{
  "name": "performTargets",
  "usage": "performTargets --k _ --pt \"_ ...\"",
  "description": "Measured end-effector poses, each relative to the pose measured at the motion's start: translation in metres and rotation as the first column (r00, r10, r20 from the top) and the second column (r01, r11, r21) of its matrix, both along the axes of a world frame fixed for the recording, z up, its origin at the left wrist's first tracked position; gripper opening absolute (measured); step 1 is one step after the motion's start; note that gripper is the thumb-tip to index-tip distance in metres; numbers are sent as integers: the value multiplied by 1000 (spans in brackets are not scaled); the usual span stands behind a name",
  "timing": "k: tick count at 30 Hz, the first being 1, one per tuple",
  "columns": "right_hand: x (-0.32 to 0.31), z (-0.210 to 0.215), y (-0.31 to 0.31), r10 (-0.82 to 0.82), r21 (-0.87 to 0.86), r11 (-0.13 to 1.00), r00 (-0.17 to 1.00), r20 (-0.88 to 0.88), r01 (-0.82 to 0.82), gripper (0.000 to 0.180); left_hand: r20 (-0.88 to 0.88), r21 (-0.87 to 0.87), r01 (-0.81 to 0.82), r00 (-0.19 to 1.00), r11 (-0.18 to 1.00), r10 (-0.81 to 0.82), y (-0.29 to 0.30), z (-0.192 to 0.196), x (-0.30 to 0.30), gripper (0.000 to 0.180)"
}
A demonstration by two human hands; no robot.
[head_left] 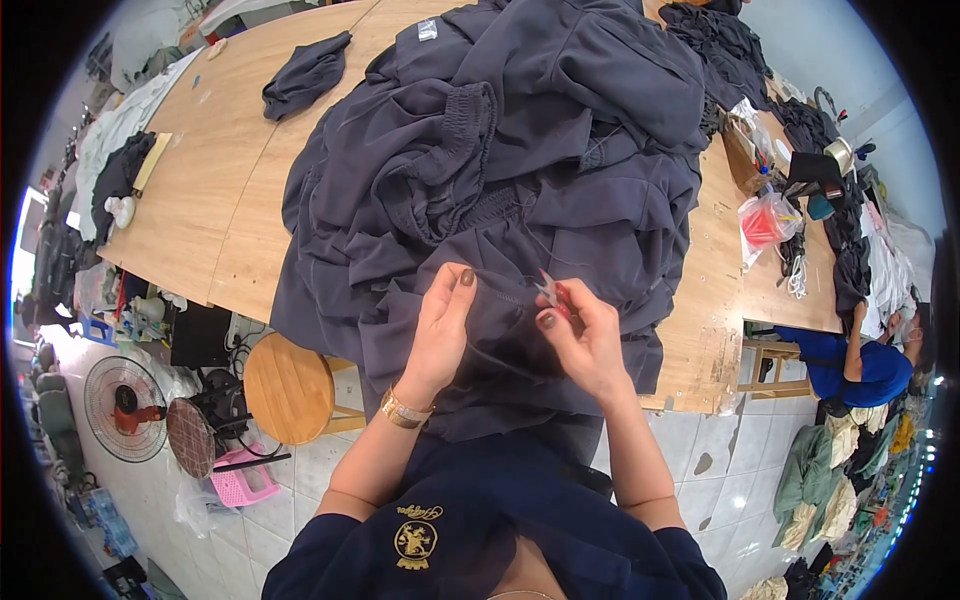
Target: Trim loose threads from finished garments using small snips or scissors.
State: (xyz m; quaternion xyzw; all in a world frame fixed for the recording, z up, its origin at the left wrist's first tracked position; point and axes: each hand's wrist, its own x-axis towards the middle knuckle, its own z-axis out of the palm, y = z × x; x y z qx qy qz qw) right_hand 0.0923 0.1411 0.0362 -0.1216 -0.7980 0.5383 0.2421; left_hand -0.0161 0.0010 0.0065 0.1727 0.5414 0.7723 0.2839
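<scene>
A large heap of dark grey garments [600, 80] with elastic waistbands lies in front of me on the wooden table. My left hand [442, 325] pinches the edge of one dark grey garment [495, 335] between thumb and fingers, close to a line of stitching. In my right hand [588, 345] is a small pair of red-handled thread snips [552, 291], its blades pointing up and away beside the same seam. Loose threads show on the cloth near the blades. The lower part of the snips is hidden by my fingers.
A small dark cloth piece [308, 76] rests on the far left of the wooden table [215, 150]. To the right are a plastic bag with red contents [765, 222] and a co-worker in blue [850, 365]. A round wooden stool [287, 388] and a fan [125, 408] stand left.
</scene>
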Motion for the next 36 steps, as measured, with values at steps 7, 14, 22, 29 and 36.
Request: performTargets --k 7,14,22,29,36 --pt "11 10 17 53 356 925 975 218 -130 34 -62 -12 -20 998 1000 20 0 8 1 21" --pt "9 16 17 72 389 900 949 307 -194 32 -227 -109 -32 974 994 6 -1 8 0 23" --pt "7 23 16 72 488 848 957 280 -206 33 -307 -130 -55 952 990 12 -1 9 2 23" --pt "8 23 17 88 463 863 963 254 -201 32 -263 -138 -38 965 990 0 -1 11 1 23" --pt "7 15 21 41 475 867 973 226 -147 27 -144 -88 -33 989 996 20 0 7 1 21"
